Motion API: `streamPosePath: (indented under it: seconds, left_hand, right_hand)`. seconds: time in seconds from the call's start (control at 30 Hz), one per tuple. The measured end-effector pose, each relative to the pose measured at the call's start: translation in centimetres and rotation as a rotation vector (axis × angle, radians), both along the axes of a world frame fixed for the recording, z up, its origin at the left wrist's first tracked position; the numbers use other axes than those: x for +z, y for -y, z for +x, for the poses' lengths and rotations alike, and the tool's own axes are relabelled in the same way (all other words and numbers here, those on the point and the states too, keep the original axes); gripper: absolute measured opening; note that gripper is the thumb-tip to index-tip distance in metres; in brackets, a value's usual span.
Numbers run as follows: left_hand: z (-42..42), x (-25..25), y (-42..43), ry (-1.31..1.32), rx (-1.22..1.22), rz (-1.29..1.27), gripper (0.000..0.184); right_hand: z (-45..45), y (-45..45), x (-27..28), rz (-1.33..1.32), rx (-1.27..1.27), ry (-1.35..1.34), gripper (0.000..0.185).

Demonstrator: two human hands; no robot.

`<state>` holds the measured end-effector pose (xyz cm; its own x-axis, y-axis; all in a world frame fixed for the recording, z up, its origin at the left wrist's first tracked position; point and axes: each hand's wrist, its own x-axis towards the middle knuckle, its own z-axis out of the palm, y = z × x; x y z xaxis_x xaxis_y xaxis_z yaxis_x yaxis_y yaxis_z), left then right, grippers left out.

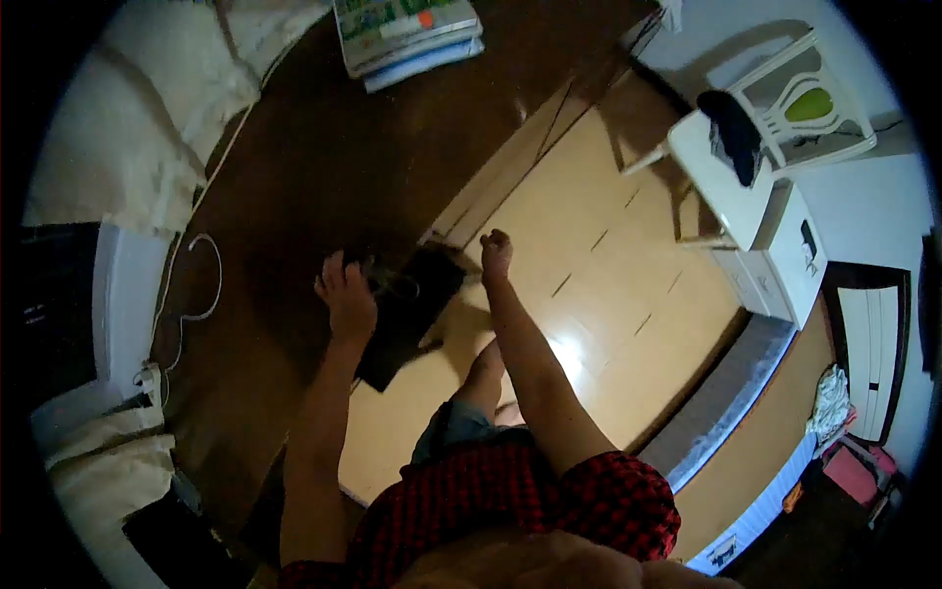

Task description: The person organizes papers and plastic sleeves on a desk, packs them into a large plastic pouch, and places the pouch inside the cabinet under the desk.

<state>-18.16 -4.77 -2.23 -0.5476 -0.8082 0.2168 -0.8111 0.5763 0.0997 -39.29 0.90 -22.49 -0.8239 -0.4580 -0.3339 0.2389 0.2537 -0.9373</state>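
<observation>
My left hand (348, 294) is over the dark brown tabletop, its fingers bent against a small dark object (378, 273). Shadow and blur hide what that object is. Just right of it, a flat black item (417, 309) lies tilted at the table's edge and extends toward my knees; its kind is unclear. My right hand (497, 257) is held above the light floor, past the table's corner. Its fingers are curled closed, and whatever they may hold is hidden.
A stack of books (412, 44) lies on the far tabletop. White cable (211, 285) runs along the left, by pale curtains (128, 118). To the right are a white chair (726, 172) with dark cloth, a white drawer cabinet (785, 260) and a bed edge (731, 412).
</observation>
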Motion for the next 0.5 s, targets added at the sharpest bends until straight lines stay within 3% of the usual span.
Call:
streamPosePath:
  seconds: [0.03,0.07,0.13,0.17,0.23,0.33,0.5]
  left_hand:
    - [-0.2,0.2,0.1,-0.019,-0.013,0.001,0.019]
    - [0.1,0.5,-0.3,-0.026,-0.017,-0.008,0.019]
    - [-0.3,0.3,0.1,-0.025,-0.024,-0.010,0.020]
    - [-0.1,0.0,-0.2,-0.022,-0.017,-0.009,0.020]
    - [0.0,-0.3,0.2,0.022,-0.013,-0.028,0.020]
    - [-0.1,0.4,0.0,-0.024,-0.026,0.031,0.021]
    - [-2.0,2.0,-0.3,-0.121,0.065,0.096,0.019]
  right_hand:
    - [-3.4,1.6,0.0,-0.197,-0.049,0.284,0.021]
    - [-5.5,3.3,2.5,-0.165,0.032,0.142,0.024]
    - [-9.9,6.5,0.3,-0.322,0.012,0.406,0.036]
    - [-10.8,6.8,2.3,-0.319,0.018,0.410,0.036]
    - [-12.7,8.5,6.0,0.041,0.031,0.501,0.043]
    - [-14.0,9.4,6.2,-0.173,-0.008,0.700,0.038]
    - [-15.8,10.1,2.8,-0.100,0.054,0.800,0.026]
